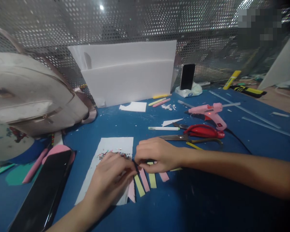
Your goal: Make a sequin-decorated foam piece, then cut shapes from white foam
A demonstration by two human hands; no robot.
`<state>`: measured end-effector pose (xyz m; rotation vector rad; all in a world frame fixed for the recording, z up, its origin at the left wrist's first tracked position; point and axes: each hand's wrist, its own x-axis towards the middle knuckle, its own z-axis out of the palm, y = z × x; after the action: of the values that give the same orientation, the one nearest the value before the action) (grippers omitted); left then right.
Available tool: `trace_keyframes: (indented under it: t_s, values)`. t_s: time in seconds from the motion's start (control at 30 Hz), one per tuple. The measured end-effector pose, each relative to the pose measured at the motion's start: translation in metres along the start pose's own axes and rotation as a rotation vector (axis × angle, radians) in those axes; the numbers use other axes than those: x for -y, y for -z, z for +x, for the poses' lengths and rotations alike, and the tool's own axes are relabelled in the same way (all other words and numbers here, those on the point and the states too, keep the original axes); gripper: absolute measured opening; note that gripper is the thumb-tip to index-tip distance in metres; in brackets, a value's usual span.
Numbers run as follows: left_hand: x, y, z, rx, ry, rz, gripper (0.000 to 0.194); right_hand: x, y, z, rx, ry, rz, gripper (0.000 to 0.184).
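Pink and pale yellow-green strips (152, 180) fan out toward me from under my two hands. My left hand (111, 175) is over a white sheet of paper (117, 143), its thumb and fingers pinched together at the upper ends of the strips. Close beside it, my right hand (158, 154) is curled, with its fingertips pinched near the same spot. Whatever is between the fingertips of either hand is hidden. On the paper lies a pile of small, shiny multicoloured bits (119, 154), partly covered by my left hand.
Right of my hands lie scissors (175, 137), red-handled pliers (200, 131), a white marker (163, 128) and a pink glue gun (207, 111) with a cord. A dark phone (42, 190) and a pale backpack (38, 93) are left. White boards (130, 77) stand behind.
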<state>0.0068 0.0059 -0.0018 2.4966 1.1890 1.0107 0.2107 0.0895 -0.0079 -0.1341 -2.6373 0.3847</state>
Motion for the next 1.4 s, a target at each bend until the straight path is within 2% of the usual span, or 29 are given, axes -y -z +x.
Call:
trace_keyframes:
  t_s: [0.27, 0.63, 0.87, 1.03, 1.2, 1.4]
  values:
    - [-0.001, 0.002, 0.001, -0.005, 0.008, -0.009, 0.009, 0.0, 0.0, -0.001, 0.007, -0.022, 0.01, 0.009]
    - [-0.001, 0.003, 0.002, 0.006, 0.011, 0.014, 0.009, -0.002, 0.001, -0.001, 0.025, 0.033, 0.014, 0.016]
    - [0.002, 0.005, -0.001, 0.008, 0.013, 0.02, 0.009, -0.001, 0.003, -0.001, 0.031, 0.01, -0.005, 0.021]
    - [0.01, 0.017, -0.005, -0.007, 0.009, 0.056, 0.013, 0.0, 0.003, -0.001, 0.004, -0.019, 0.019, 0.02]
    - [0.016, 0.035, -0.002, -0.088, -0.009, 0.118, 0.012, -0.001, 0.003, 0.0, -0.008, -0.027, 0.044, 0.019]
    - [0.03, 0.051, 0.002, 0.022, -0.007, 0.192, 0.008, -0.002, 0.002, -0.001, -0.01, -0.03, 0.045, 0.019]
